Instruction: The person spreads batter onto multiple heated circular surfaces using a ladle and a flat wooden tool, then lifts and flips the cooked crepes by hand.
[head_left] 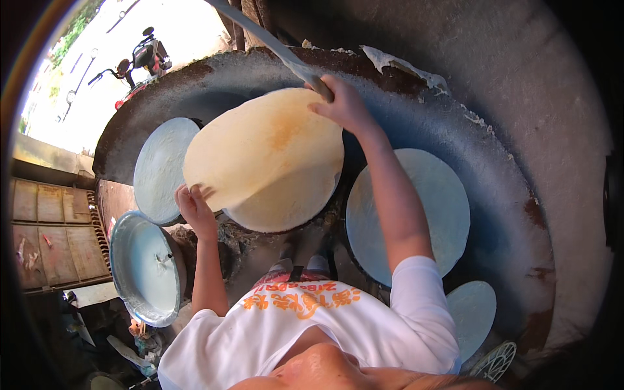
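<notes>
A large, thin, round flatbread [260, 143], pale yellow with a browned patch, spreads over the middle griddle. My left hand [195, 207] pinches its near left edge, which looks raised, and a shadow falls across the pale round surface [286, 205] below. Whether that surface is bare griddle or another layer, I cannot tell. At the far right edge, my right hand [344, 105] is closed round the end of a long grey stick-like tool [273, 45]. The tool slants up to the left out of view. Some right fingers lie at the flatbread's edge; whether they grip it is unclear.
Round pale griddles stand on the left [166, 170], on the right [419, 214] and at the lower right [471, 318]. A basin [148, 268] of whitish batter sits at the left. A curved, crusted wall [455, 123] rises behind; a parked scooter [146, 58] is outside.
</notes>
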{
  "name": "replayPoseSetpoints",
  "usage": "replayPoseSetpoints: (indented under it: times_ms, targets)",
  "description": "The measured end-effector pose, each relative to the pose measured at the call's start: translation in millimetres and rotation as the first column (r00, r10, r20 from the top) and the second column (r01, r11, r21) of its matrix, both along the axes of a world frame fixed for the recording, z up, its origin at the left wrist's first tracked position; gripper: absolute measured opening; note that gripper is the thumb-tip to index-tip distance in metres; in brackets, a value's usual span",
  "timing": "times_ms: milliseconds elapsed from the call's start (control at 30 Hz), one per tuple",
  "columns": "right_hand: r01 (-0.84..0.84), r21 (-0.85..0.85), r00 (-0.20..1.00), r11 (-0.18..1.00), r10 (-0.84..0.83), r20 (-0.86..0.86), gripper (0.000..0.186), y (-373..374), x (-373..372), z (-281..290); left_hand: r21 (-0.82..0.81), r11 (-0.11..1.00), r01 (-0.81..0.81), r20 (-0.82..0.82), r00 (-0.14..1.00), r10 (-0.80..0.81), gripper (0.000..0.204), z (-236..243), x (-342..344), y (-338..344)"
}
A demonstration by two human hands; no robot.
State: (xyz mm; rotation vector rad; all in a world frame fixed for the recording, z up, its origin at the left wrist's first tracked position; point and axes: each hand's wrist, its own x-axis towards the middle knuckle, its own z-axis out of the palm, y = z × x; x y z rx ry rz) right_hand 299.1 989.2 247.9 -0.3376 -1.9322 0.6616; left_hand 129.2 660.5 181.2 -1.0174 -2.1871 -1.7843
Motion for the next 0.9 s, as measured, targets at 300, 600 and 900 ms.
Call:
replayPoseSetpoints:
  times_ms: [300,600,900]
  targets:
    - [0.028,-0.109,0.927,0.994,0.015,0.375,0.030,-103,25,82,0.225,0.969,0.103,0.229,0.961,-0.155,0.021,-25,-34,-51]
    - [0.496,-0.051,0.859,0.867,-0.481,0.174,0.032,-222,161,117,0.154,0.915,0.374,-0.189,0.920,-0.344,0.024,18,-9,-62]
    - [0.820,-0.374,0.526,0.434,-0.829,0.191,0.032,-500,351,53,-0.122,0.499,0.858,-0.492,0.384,-0.781,0.011,153,138,-37]
